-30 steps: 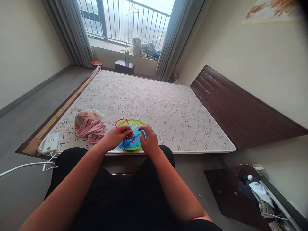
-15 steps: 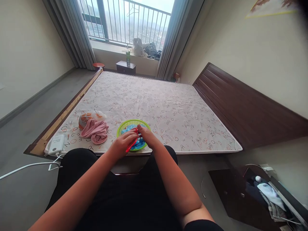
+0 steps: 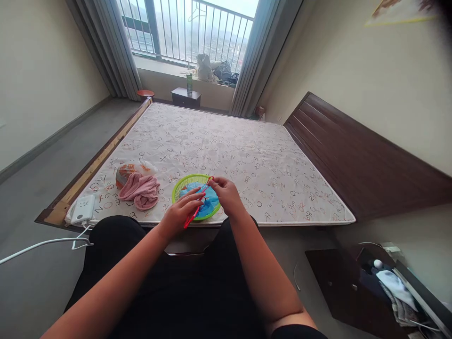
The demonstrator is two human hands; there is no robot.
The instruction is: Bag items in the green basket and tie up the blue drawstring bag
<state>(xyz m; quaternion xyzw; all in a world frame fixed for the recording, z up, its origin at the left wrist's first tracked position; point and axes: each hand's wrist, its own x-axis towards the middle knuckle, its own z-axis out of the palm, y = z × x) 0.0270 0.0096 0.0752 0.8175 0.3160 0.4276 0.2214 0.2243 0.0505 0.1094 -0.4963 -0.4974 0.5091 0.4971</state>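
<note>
A green plastic basket [image 3: 175,189] sits at the near edge of the mattress, with blue, thin-looking material [image 3: 209,207] inside. Above it, both hands hold a thin red looped cord [image 3: 191,218] that slants from lower left to upper right. My left hand [image 3: 181,209] is closed on the cord near its middle, fingers reaching over the basket. At the cord's upper end, my right hand [image 3: 226,193] pinches a small red loop between thumb and fingers. Left of the basket lies a crumpled pink cloth [image 3: 140,189].
A plastic bag with orange print [image 3: 125,173] lies behind the cloth. A white power adapter [image 3: 83,208] with a cable rests at the mattress's [image 3: 282,165] near left corner. To the right stand a dark headboard [image 3: 353,150] and a low dark cabinet [image 3: 328,278].
My right hand has moved right and slightly up, away from my left hand, drawing the red cord's upper end out. More of the blue material shows.
</note>
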